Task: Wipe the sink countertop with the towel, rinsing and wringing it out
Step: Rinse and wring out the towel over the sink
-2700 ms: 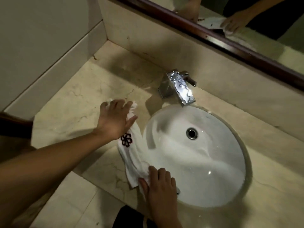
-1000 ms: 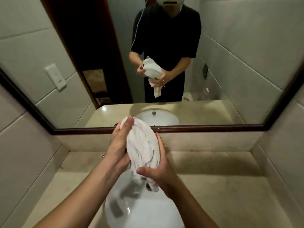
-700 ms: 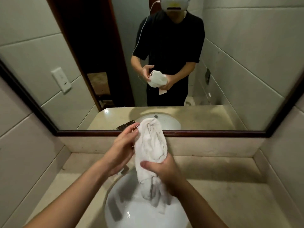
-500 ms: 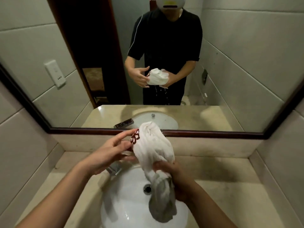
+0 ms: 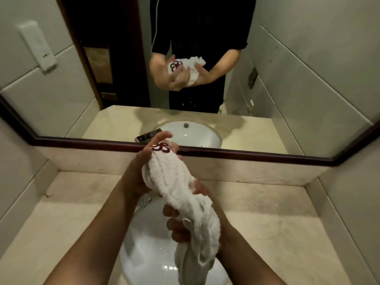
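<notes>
White towel (image 5: 174, 182) now twisted, left hand (image 5: 141, 171) regripped

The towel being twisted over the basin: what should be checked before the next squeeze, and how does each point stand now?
1. Left hand grips the top of the white ribbed towel: ok.
2. Right hand holds its lower part: ok.
3. Towel hangs over the white oval basin: ok.
4. Tail clear of the drain: cannot tell.
5. Chrome tap shut off: cannot tell.
</notes>
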The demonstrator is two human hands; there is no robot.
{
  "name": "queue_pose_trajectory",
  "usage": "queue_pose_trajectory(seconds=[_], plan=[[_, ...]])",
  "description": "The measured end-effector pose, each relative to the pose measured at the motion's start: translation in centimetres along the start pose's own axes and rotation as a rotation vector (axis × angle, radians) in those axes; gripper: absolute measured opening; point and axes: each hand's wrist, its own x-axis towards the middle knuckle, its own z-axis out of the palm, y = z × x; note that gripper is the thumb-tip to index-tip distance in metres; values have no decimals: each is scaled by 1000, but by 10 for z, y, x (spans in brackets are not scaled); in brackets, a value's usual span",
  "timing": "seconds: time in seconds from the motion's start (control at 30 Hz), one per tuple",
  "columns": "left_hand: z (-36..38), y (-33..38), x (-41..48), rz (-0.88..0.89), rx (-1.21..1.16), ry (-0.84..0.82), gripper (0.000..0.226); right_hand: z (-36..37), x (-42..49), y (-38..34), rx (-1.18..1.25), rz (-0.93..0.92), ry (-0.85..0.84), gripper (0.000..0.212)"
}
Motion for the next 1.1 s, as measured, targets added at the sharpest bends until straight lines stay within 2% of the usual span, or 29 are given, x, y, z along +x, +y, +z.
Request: queue_pose_trajectory(seconds=[0.07,0.1,0.2,0.33,0.43,0.47,0.53,0.6,0.63,0.67,0.73,0.8,0.83,0.93,1.0,1.1], plan=[[-4,3,-5,-15,14,132,46,18,-5,-17,-84,7,217,95],[-4,3,-6,-10,59,214,47,24,-9,-23,-101,6,273,100],[0,2,-7,54,233,501,37,29,9,-32,-545,-82,479,79],[1,1,-1,93,502,716,24,16,40,-21,-1068,-99,716,86],[-6,-16,3,114,563,931,26,1,52,-15,-1454,-32,889,69],[-10,-23,4,110,581,1015,27,-2,55,-13,-1532,-33,932,69],[-19,-34,8,89,590,1146,28,-10,56,-6,-1622,-88,974,92],[-26,-42,6,46,485,1224,31,-17,52,2,-1707,-116,913,126],[-25,-46,4,27,427,1243,31,-20,50,6,-1763,-103,894,134],[-24,-49,3,19,390,1250,32,-25,47,9,-1823,-101,891,135],[-22,-55,0,-12,397,1235,36,-32,45,13,-1897,-107,908,121],[-20,-52,-5,-105,373,1180,46,-36,45,9,-1802,-97,956,98],[-21,-49,-8,-147,307,1093,54,-37,44,4,-1699,-57,979,89],[-31,-36,-27,-164,21,827,57,-34,38,-20,-1159,13,991,66],[-39,-34,-39,-133,34,691,65,-27,28,-34,-712,-4,873,54],[-47,-25,-40,-71,72,436,77,-19,15,-36,-252,50,648,38]])
